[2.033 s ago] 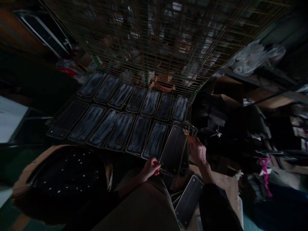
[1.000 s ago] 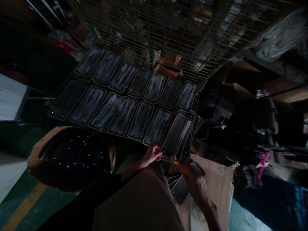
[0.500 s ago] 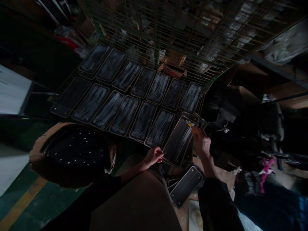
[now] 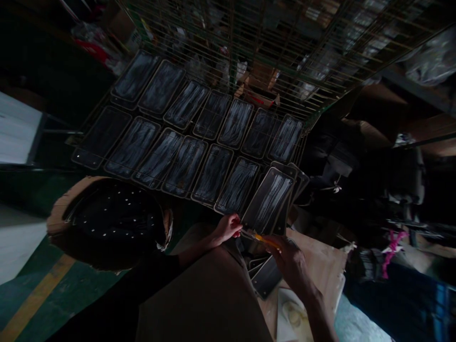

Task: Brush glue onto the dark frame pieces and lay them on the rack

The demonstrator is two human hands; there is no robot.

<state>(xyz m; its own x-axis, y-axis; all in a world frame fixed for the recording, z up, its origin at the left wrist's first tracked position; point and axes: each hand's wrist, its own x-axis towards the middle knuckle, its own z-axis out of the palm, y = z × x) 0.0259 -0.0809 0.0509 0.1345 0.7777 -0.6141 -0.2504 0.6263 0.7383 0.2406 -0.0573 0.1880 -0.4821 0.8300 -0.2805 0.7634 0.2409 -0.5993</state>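
Observation:
My left hand (image 4: pixel 228 227) pinches the near lower corner of a dark rectangular panel (image 4: pixel 268 199) streaked with white, which tops a small stack tilted up in front of me. My right hand (image 4: pixel 289 259) is closed on a thin orange-handled brush (image 4: pixel 261 237), its tip at the panel's bottom edge. Beyond lie two rows of several similar white-streaked panels (image 4: pixel 185 142) flat on a wire rack (image 4: pixel 295 147).
A tall wire mesh cage (image 4: pixel 285 47) rises behind the rack. More dark panels (image 4: pixel 265 280) are heaped on brown cardboard (image 4: pixel 320 270) under my right hand. A round dark dotted object (image 4: pixel 114 218) sits at lower left, with a cluttered dark shelf on the right.
My right hand drew the brush down from the panel's top edge to its bottom edge, leaving more white streaks. The left hand kept its grip on the corner.

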